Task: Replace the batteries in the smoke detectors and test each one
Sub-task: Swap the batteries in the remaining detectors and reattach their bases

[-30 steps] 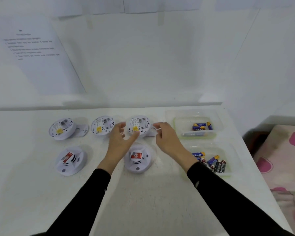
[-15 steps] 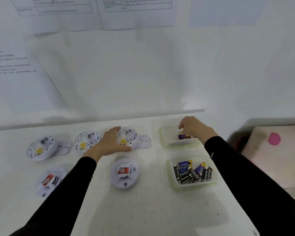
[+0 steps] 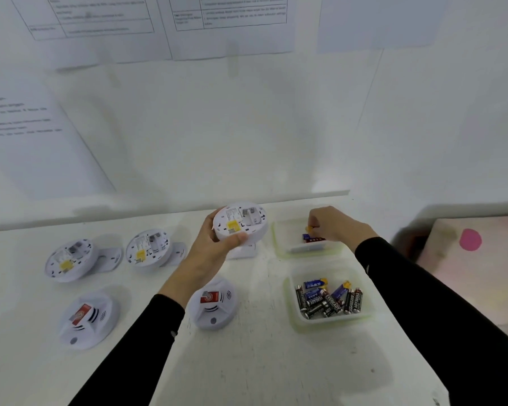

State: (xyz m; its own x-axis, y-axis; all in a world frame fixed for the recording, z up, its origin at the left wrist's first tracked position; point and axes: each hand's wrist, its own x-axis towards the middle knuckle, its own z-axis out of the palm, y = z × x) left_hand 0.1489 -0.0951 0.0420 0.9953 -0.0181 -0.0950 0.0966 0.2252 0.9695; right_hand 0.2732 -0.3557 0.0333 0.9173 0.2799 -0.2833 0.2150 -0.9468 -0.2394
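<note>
Above the table (image 3: 261, 361), left hand (image 3: 214, 250) grips smoke detector (image 3: 241, 222); right hand (image 3: 332, 225) pinches battery (image 3: 308, 230).

Five smoke detectors (image 3: 240, 222) (image 3: 148, 248) (image 3: 69, 260) (image 3: 87, 319) (image 3: 213, 303) — three backs-up, two faces-up. Two clear tubs (image 3: 288, 288) (image 3: 275, 240). Two hands (image 3: 214, 247) (image 3: 332, 227). Batteries (image 3: 320, 300) — too jumbled to count.

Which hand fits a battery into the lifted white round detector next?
Right. The right hand pinches a blue-and-yellow battery in the far clear plastic tray; the left hand grips the round white smoke detector, back up.
</note>
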